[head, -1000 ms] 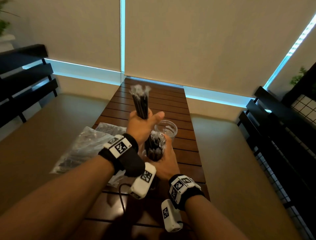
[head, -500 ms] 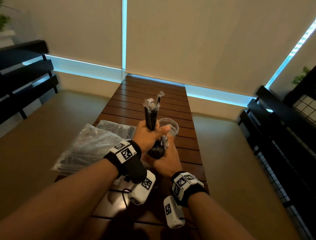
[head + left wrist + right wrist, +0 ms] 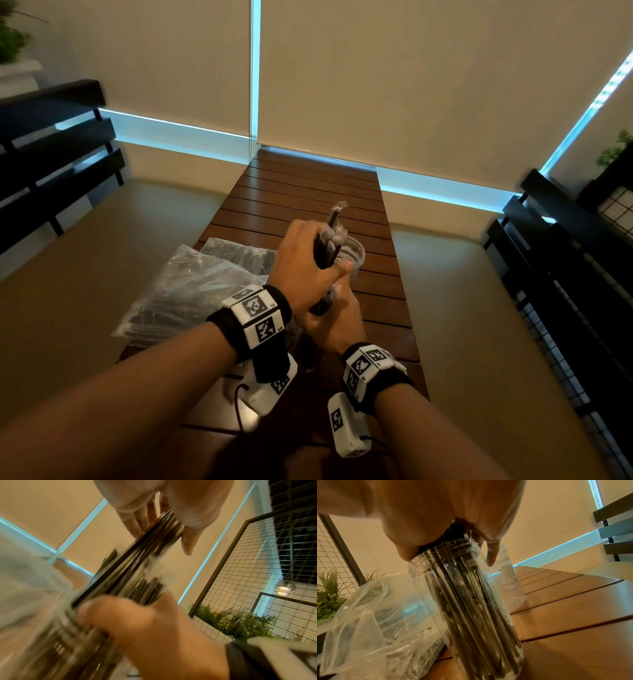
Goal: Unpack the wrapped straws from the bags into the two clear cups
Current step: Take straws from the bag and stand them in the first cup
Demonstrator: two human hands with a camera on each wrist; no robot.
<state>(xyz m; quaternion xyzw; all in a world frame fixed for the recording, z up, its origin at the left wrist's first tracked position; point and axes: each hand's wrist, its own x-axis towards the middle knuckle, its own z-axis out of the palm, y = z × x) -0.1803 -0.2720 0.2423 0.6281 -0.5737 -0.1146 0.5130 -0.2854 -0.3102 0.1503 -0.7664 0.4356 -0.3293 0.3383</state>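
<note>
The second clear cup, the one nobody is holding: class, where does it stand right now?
In the right wrist view the second clear cup stands on the wooden table, just beyond the straw-filled cup, partly hidden behind it.

No legible words, brands or numbers in any view, black-and-white square code markers on the left wristband (image 3: 255, 317) and right wristband (image 3: 364, 365), tiny characters beside them too small to read

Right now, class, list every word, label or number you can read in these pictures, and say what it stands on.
No readable words anywhere.
Left wrist band: square black-and-white code patterns; tiny characters beside them too small to read.
Right wrist band: the same, unreadable.
Cup, straws and bag: no print visible.
</note>
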